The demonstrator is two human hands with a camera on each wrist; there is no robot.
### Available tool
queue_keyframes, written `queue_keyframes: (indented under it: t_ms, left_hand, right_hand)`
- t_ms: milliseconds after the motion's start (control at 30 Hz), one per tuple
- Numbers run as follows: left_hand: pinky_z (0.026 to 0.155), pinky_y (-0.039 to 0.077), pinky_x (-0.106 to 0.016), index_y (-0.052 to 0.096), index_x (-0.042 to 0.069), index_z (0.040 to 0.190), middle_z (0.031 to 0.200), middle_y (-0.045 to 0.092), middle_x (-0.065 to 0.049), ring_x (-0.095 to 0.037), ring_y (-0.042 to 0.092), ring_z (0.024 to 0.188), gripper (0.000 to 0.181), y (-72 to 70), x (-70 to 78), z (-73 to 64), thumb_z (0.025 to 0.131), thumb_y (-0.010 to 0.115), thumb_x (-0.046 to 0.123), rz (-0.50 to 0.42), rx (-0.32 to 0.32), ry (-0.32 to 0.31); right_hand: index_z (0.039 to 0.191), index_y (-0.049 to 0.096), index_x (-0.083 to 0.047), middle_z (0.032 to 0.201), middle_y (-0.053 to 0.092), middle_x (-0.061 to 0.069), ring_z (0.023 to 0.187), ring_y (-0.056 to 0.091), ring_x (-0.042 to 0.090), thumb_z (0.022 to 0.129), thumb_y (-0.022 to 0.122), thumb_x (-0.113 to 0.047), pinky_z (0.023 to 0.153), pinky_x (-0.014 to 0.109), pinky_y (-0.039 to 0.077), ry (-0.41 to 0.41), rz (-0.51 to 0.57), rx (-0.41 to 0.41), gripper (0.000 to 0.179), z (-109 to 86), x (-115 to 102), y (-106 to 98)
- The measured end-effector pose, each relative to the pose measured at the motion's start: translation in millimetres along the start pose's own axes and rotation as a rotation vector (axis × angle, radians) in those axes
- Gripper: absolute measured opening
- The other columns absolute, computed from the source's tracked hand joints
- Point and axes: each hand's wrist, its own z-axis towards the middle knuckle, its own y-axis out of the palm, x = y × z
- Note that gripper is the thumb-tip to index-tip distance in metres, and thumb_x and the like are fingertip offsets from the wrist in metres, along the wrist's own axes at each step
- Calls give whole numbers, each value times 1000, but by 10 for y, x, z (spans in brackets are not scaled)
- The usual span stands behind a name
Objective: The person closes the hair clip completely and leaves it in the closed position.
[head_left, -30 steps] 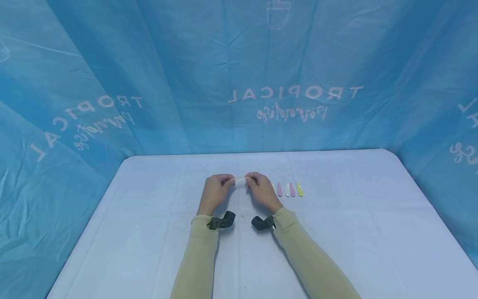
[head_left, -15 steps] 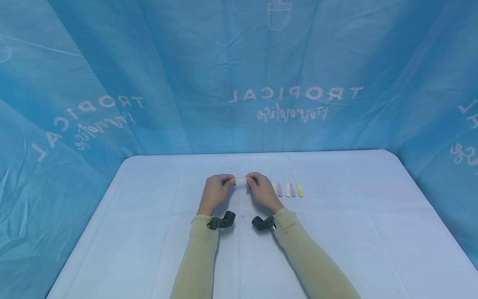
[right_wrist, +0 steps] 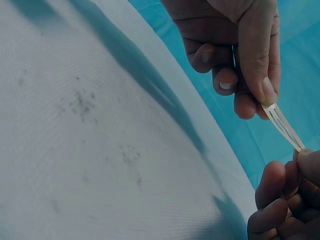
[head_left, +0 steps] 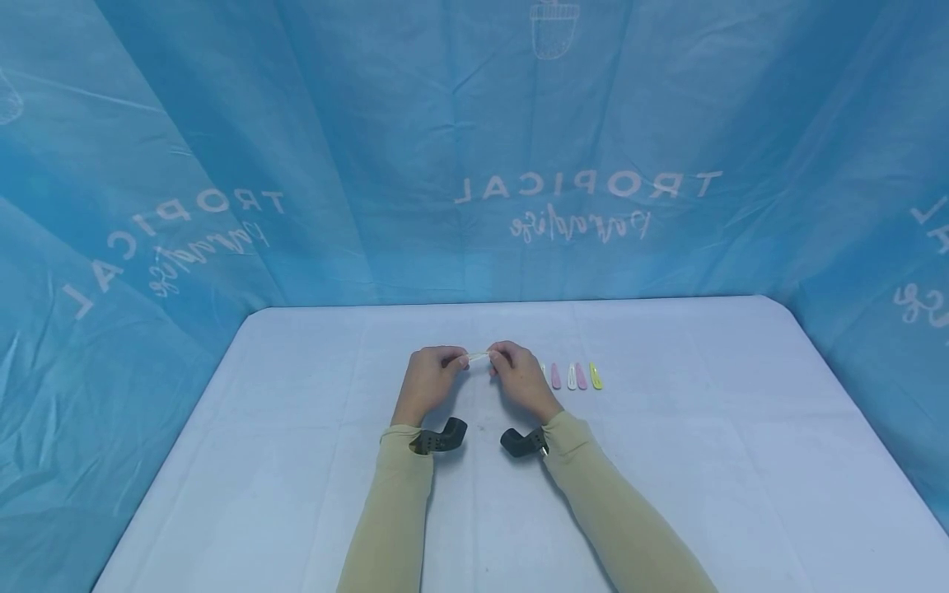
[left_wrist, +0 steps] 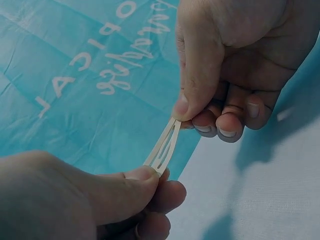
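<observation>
Between both hands, above the table, is a pale cream snap hair clip (left_wrist: 164, 147), its slim inner tongue showing between two side arms. My left hand (head_left: 430, 375) pinches the wider end with thumb and fingertips. At the narrow end, the thumb and index finger of my right hand (head_left: 521, 377) grip the clip. The right wrist view shows the same hair clip (right_wrist: 283, 126) slanting between the two thumbs. Both ends are partly covered by fingertips.
Right of my right hand lie more clips in a row: a pink clip (head_left: 555, 376), a white clip (head_left: 571, 376), another pink clip (head_left: 582, 376) and a yellow clip (head_left: 596, 376). The hand partly hides one more. A blue curtain (head_left: 400, 165) hangs behind the white-covered table (head_left: 667, 461).
</observation>
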Motion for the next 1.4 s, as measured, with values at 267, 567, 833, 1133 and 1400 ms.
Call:
queue_keyframes:
  t_ms: [267,567,833,1133,1400]
  left_hand:
    - [77,45,-37,78,7,101,88,73,-2,-20,57,80,16,-8,6,-3,98,66,17,11,-6,14]
    - [79,46,-38,77,6,106,89,74,-1,-19,57,80,18,-20,-7,-16,98,66,17,-26,-9,42]
    - [84,49,-41,77,8,106,88,73,1,-20,61,87,19,10,21,-15,98,67,22,-75,13,-24]
    - [85,50,-40,76,10,104,88,73,1,-18,64,89,17,16,23,-11,98,67,23,-105,22,-36]
    - [76,50,-36,77,12,103,88,73,3,-15,65,87,18,11,8,-6,98,68,27,-132,32,44]
  right_hand:
    - [108,65,1,80,62,6,76,54,20,106,48,-15,80,36,43,-31,-1,-10,23,-1,-7,-24]
    - [106,64,1,81,62,6,77,54,20,106,48,-14,82,37,43,-25,25,-13,22,5,-1,-29]
    - [108,65,2,81,63,8,78,55,21,105,50,-15,83,37,43,-10,60,38,23,14,11,-19]
    - [109,69,1,84,67,11,77,58,19,102,58,-15,76,33,45,1,103,122,21,14,7,-5]
    - [110,71,-1,93,69,11,81,62,20,100,61,-15,76,30,47,11,143,166,20,9,20,3]
